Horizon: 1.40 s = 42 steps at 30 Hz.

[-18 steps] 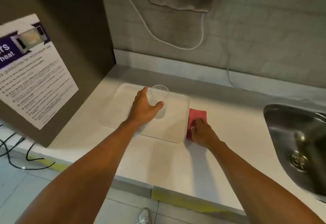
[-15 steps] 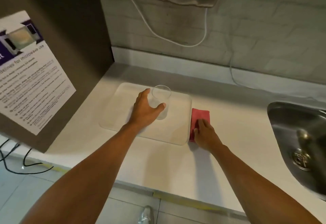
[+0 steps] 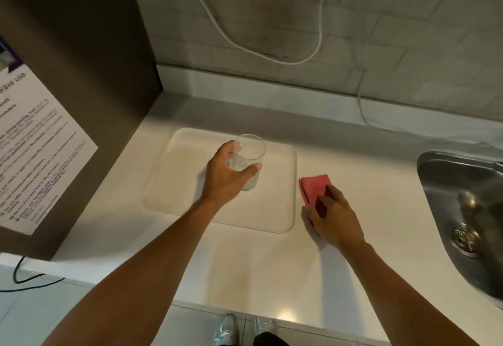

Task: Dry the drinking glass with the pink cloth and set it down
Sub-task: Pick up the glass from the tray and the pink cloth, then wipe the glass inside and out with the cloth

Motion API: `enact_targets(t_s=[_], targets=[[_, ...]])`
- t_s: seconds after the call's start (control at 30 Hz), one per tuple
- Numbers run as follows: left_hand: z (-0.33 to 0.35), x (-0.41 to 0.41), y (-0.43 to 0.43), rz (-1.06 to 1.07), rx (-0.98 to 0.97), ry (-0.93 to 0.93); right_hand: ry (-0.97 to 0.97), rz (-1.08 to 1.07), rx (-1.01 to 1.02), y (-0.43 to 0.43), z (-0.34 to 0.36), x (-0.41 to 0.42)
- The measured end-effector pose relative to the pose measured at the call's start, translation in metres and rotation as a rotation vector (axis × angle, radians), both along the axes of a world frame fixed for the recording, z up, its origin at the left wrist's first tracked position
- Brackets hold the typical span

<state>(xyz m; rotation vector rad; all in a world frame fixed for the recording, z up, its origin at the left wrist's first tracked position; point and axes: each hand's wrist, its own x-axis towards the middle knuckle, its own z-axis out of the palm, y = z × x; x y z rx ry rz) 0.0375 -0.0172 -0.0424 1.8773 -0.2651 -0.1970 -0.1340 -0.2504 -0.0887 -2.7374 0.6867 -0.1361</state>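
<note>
A pale counter (image 3: pixel 245 264) fills most of the view, running from a dark cabinet (image 3: pixel 81 73) on the left to a steel sink (image 3: pixel 462 209) at the right edge, with a tiled wall (image 3: pixel 408 46) behind. A printed notice (image 3: pixel 35 155) is stuck to the cabinet's side, and a white cable (image 3: pixel 231 40) loops down the wall. On the counter lies a shallow white tray (image 3: pixel 272 209) with rounded corners, close to the cabinet. The glass (image 3: pixel 249 160) stands upright on the tray, toward its far edge, mouth up (whether its base is fully resting or just lifted is hard to tell). The left hand (image 3: pixel 226 179) wraps its fingers and thumb around the glass from the near-left side, thumb across the front. Just right of the tray, on the bare counter, sits the folded pink cloth (image 3: pixel 313 187), tilted a little. The right hand (image 3: pixel 334 217) lies over its near half with fingers curled down onto it, pinching the fabric; the far end of the cloth shows beyond the fingertips. The two hands are apart, with the tray's right rim between them.
</note>
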Motion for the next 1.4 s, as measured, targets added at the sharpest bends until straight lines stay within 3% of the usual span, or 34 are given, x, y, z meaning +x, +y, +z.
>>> enact_targets(t_s=[0.13,0.37,0.47,0.53,0.67,0.73,0.97,1.13,1.27,1.4], targets=[[0.008,0.004,-0.006,0.122,-0.071,0.066,0.086,-0.026,0.117,0.006,-0.006,0.017],[0.0,-0.002,-0.007,0.217,-0.328,0.48,-0.181,0.079,0.068,-0.007,-0.007,0.018],[-0.006,-0.008,-0.013,0.175,-0.306,0.544,-0.252,0.068,0.258,-0.014,0.007,0.022],[-0.006,-0.012,-0.02,0.146,-0.297,0.572,-0.26,-0.06,0.384,-0.018,0.019,0.022],[0.001,-0.02,-0.036,0.079,-0.326,0.681,-0.374,-0.417,1.029,-0.02,0.048,0.018],[0.003,-0.027,-0.042,0.028,-0.35,0.706,-0.43,-0.374,1.125,-0.011,0.068,0.02],[0.007,-0.056,-0.058,-0.068,-0.386,0.681,-0.438,0.34,0.559,0.042,0.115,0.02],[0.009,-0.069,-0.054,-0.101,-0.45,0.698,-0.42,0.274,0.635,0.057,0.115,0.019],[0.017,-0.069,-0.052,-0.057,-0.492,0.674,-0.427,0.25,0.597,0.068,0.118,0.025],[0.015,-0.073,-0.051,-0.044,-0.557,0.685,-0.356,0.36,0.478,0.078,0.11,0.011]])
